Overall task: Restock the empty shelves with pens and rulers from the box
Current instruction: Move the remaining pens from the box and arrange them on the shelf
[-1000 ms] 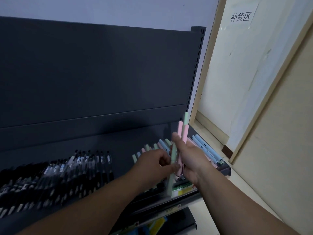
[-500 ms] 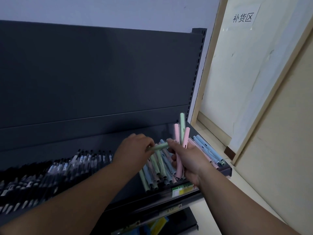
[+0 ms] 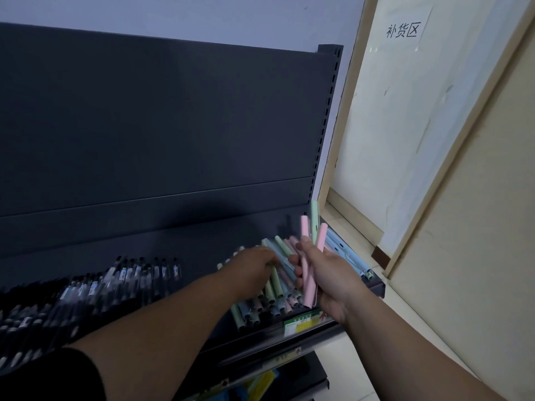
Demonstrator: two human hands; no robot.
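Over shelf [image 3: 341, 328]: right hand [image 3: 327, 273] clamps pastel pens [image 3: 307, 256]; left hand [image 3: 249, 267] presses shelved pens [image 3: 275, 285], grip unclear.

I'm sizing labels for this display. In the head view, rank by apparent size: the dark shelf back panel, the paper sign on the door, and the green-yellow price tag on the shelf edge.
1. Dark back panel, by far largest.
2. Paper sign.
3. Price tag, smallest, though it sits nearer the camera than the sign.

Dark shelf [image 3: 202, 247] under pens [image 3: 272, 287]

Dim, underexposed shelf; slight motion blur
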